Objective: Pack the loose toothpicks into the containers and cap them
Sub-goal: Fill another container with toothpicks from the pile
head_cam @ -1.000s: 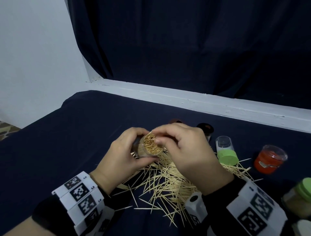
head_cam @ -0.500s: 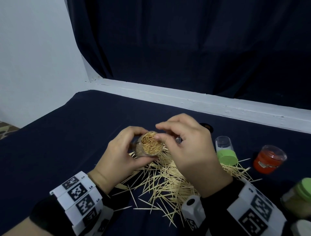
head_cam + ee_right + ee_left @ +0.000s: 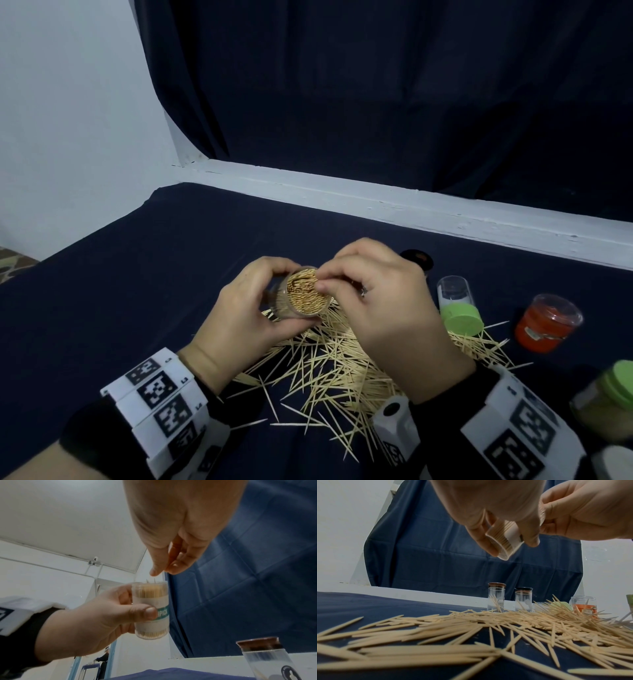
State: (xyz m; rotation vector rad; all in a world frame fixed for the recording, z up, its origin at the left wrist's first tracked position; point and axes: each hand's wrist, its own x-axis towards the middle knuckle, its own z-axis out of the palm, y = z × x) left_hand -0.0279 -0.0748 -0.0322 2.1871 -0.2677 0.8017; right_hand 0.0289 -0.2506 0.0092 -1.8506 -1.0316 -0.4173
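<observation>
A clear toothpick container point(image 3: 306, 296), packed full and uncapped, is gripped by my left hand point(image 3: 279, 301) above the table, its mouth tilted toward me. My right hand point(image 3: 323, 279) hovers at the mouth's far rim with thumb and index fingertips pinched together. In the right wrist view those fingertips point(image 3: 155, 572) sit just over two toothpick tips that stick out of the container point(image 3: 150, 609); I see no toothpick between them. The left wrist view shows the container point(image 3: 505, 539) from below. Loose toothpicks point(image 3: 342, 370) lie heaped on the dark cloth under both hands.
Right of the pile lie a green-capped container point(image 3: 457, 305) and a red-capped one point(image 3: 544, 323). A filled green-lidded jar point(image 3: 606, 397) is at the right edge. Dark-capped containers point(image 3: 496, 597) stand behind the pile. A white ledge point(image 3: 411, 205) bounds the table's far side.
My right hand has lifted off the container's mouth, so the packed toothpick ends now show. Its pinched fingertips stay at the far rim. The left hand keeps holding the container.
</observation>
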